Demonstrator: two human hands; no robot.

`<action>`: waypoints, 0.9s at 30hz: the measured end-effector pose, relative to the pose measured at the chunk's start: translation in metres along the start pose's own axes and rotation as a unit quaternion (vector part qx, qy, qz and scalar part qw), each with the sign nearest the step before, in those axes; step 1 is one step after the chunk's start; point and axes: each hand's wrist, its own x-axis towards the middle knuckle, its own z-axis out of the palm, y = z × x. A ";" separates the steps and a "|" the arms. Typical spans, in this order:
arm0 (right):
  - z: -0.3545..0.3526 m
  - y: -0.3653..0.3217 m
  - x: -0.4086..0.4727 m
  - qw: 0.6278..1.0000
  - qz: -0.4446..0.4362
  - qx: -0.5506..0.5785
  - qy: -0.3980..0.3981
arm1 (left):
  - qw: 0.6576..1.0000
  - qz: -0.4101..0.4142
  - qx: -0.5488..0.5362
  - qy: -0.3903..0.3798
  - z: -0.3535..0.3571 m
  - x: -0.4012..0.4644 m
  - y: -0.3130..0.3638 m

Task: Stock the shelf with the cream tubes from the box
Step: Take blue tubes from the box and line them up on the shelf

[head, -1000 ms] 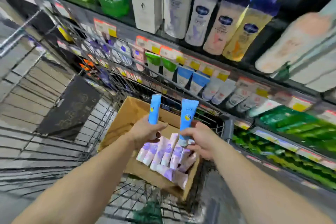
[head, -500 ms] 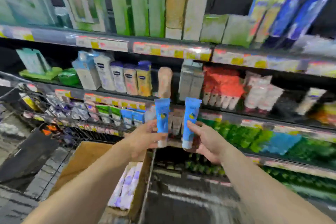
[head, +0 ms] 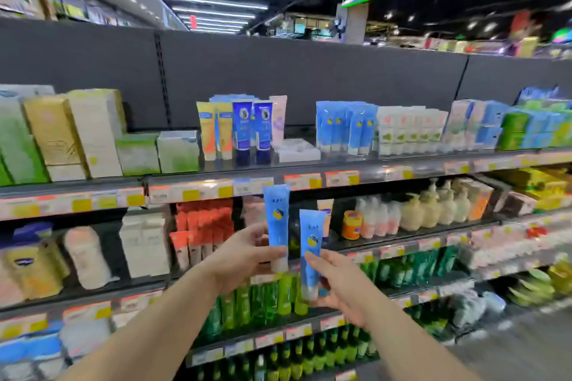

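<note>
Both hands were raised in front of the shelves, each clamped on one blue cream tube held upright with its white cap down. The left hand (head: 244,257) gripped the left tube (head: 276,219) low on its body, thumb across the front just above the cap, and this tube stood the higher of the two, its crimped top reaching the price strip of the top shelf (head: 371,168). The right hand (head: 340,281) pinched the right tube (head: 310,250) from the side, fingers curled behind it and thumb on the front near its middle; its cap hung just above the green bottles (head: 266,303) on a lower shelf. The two tubes were just beside each other without touching, and the hands were slightly apart. On the top shelf, up and to the right of the held tubes, a row of matching blue tubes (head: 345,127) stood between white trays (head: 298,150) and a block of white-and-green boxes (head: 408,130). Behind the hands, the middle shelf carried orange-red tubes (head: 204,226) and cream pump bottles (head: 433,207). The box was out of view.
</note>
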 end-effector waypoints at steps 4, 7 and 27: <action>-0.022 -0.015 0.040 0.999 -0.023 -0.021 0.026 | 0.998 0.033 0.045 0.022 -0.006 0.057 0.021; -0.037 -0.034 0.066 0.998 -0.044 -0.020 0.034 | 0.996 0.055 0.065 0.028 -0.009 0.094 0.043; -0.192 -0.143 0.165 0.973 -0.197 0.035 0.112 | 0.906 0.186 0.290 0.247 0.073 0.275 0.122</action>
